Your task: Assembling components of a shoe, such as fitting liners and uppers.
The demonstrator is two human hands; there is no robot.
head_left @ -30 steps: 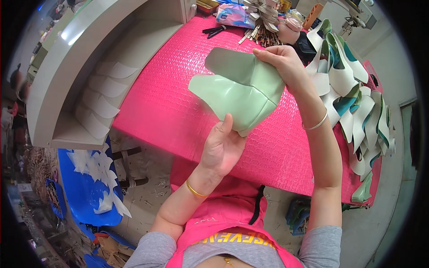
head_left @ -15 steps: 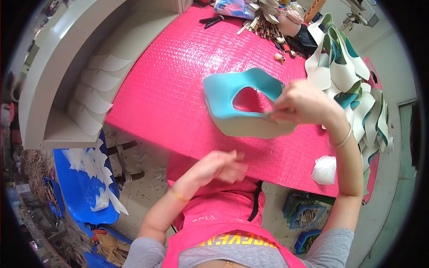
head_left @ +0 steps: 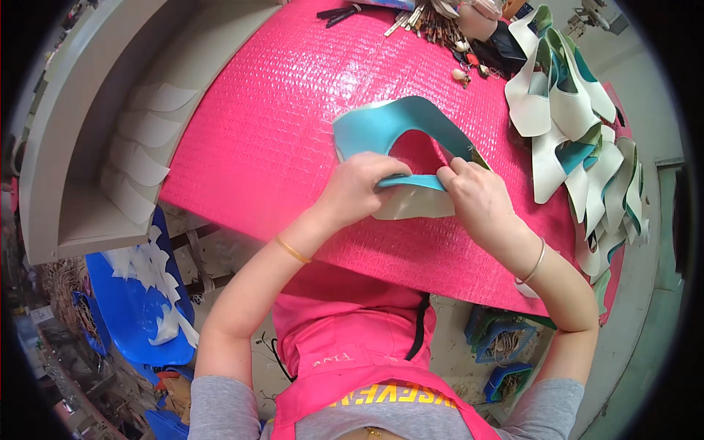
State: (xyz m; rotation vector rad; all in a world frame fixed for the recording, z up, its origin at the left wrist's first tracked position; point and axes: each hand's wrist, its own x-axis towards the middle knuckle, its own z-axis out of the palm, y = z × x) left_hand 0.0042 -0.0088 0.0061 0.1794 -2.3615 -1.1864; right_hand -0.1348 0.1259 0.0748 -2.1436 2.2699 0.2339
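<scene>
Blue-lined shoe upper (head_left: 400, 139) lies flat on the pink bench (head_left: 264, 139), lining side up, pale lower edge toward the person. Landmark: that upper.

Risks, my read:
- Both hands pinch the same thin strap-like edge at the near side of the cutout. If the two pull unevenly, the edge could crease or fold crooked, and the lining could shift off the pale outer layer.
- The upper is only pinned by the hands, and the bench cover looks slick and bumpy. A sideways tug could slide the whole piece.
- The stack of white and teal uppers (head_left: 579, 139) sits just right of it. A right elbow swing could knock that pile toward the bench edge.
- Keys and small clutter (head_left: 447, 33) lie beyond the upper, well apart. Low risk.

Pose:
- Left hand (head_left: 359, 187): knuckles up, fingers curled over the near edge of the upper, gripping it, wrist bent inward, gold bangle on the forearm.
- Right hand (head_left: 477, 194): fingers pinched closed on the same edge just right of the left hand, nearly touching it, thin bangle at the wrist.
- Both forearms converge from the lower edge of the view.
</scene>
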